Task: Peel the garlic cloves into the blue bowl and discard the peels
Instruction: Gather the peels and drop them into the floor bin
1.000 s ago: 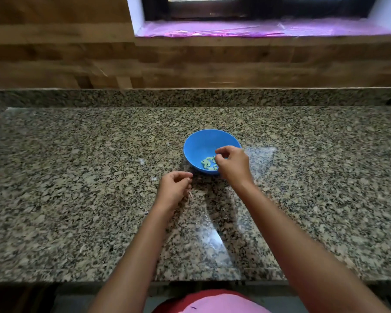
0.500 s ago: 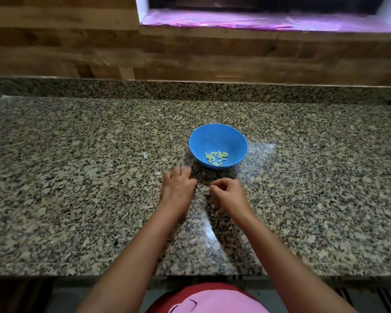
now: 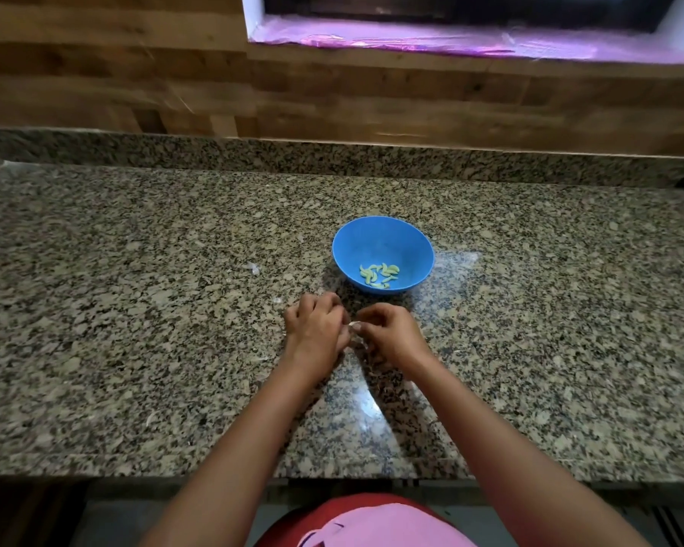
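We see the granite surface (image 3: 135,349) from above, with the blue bowl (image 3: 384,246) standing upright near its middle, nearer the back edge than the hands are. A small heap of peeled cloves (image 3: 380,275) lies in the bottom of the bowl. Between the bowl and the front edge, the left hand (image 3: 316,329) and the right hand (image 3: 389,335) meet fingertip to fingertip, just beside the bowl but not touching it. Both have their fingers curled, and between them we make out a small pale piece that we take to be a garlic clove (image 3: 351,324) pinched from either side. It is too small for us to say how much skin is on it. A peel scrap (image 3: 254,268) lies on the surface to the left of the bowl, and a second, fainter one (image 3: 277,300) sits near the left hand. We judge the step in hand to be the stripping of this clove, with peels not yet gathered for discarding. Several faults could follow. The clove is small and likely slick, so a hard pinch may shoot it across the surface or over the front edge. Loose skin is light and may drift into the bowl among the cleaned cloves. Pale scraps are hard to tell from the speckled granite and may be missed at clean-up.
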